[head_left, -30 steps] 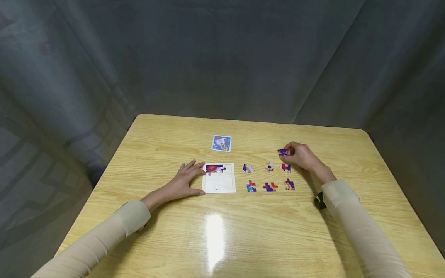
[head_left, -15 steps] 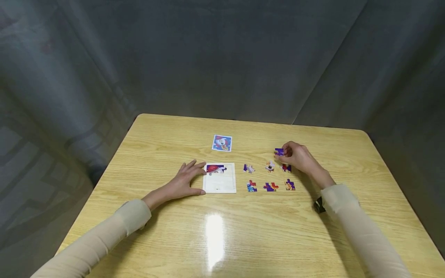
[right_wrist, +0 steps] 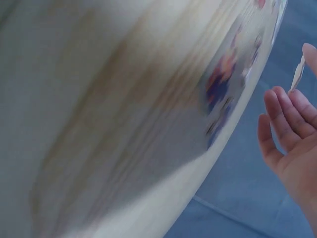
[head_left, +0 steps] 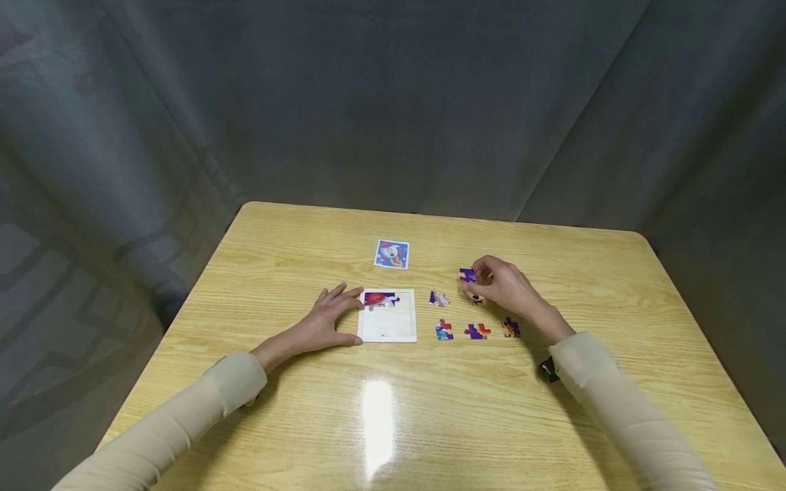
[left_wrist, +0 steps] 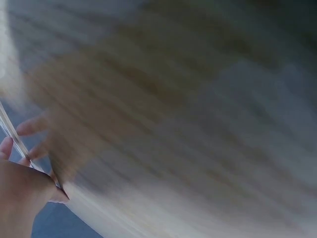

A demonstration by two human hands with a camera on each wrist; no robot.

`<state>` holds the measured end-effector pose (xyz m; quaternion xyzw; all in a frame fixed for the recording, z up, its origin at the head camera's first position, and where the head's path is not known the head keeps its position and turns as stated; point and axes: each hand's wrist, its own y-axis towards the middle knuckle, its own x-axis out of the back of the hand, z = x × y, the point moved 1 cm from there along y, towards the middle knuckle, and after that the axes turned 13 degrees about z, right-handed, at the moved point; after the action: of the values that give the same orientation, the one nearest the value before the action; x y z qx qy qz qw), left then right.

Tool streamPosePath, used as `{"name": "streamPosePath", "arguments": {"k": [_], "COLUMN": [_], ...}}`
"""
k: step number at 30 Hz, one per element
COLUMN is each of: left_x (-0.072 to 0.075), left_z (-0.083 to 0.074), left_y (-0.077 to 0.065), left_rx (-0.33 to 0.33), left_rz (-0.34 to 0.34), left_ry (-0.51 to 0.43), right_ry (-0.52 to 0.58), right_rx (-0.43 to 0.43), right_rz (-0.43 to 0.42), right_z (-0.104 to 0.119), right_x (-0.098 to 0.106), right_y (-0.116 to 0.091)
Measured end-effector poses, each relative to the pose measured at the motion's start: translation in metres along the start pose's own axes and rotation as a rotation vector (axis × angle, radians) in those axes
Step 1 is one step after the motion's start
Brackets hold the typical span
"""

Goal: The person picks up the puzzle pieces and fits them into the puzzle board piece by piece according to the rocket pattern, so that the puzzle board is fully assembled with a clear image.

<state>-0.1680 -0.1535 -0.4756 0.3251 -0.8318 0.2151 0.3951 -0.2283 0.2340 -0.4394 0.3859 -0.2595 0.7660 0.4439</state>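
In the head view my left hand (head_left: 322, 320) lies at the left edge of a white puzzle tray (head_left: 393, 329), fingers spread and thumb at its lower left corner. Joined red, white and purple puzzle pieces (head_left: 379, 299) fill part of the tray's top row. My right hand (head_left: 511, 290) pinches a purple jigsaw piece (head_left: 467, 275) between thumb and fingers, off the table. The right wrist view shows that piece (right_wrist: 297, 74) edge-on. Beneath the fingers a white piece with a dark eye (head_left: 476, 299) is partly covered. A red piece behind it is hidden by the hand.
Between the tray and the right hand lies a white and purple piece (head_left: 439, 299). Nearer me are a blue and red piece (head_left: 444, 331), a purple and orange piece (head_left: 477, 331) and a purple one (head_left: 511, 328). A picture card (head_left: 391, 254) lies behind the tray.
My right hand has carried the purple jigsaw piece leftward from the right side, and now passes over the row of loose pieces. The left hand has stayed at the tray.
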Motion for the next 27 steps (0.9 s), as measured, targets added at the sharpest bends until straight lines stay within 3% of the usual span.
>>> {"name": "streamPosePath", "arguments": {"k": [9,27], "left_x": [0.000,0.002], "left_z": [0.000,-0.003], "left_y": [0.001,0.000], "left_rx": [0.012,0.024], "left_rz": [0.004,0.018], "left_ry": [-0.016,-0.018], "right_ry": [0.009,-0.079], "right_rx": [0.040,0.072], "right_rz": [0.046,0.110], "right_z": [0.022,0.053], "right_x": [-0.011,-0.032], "right_y": [0.005,0.014]}}
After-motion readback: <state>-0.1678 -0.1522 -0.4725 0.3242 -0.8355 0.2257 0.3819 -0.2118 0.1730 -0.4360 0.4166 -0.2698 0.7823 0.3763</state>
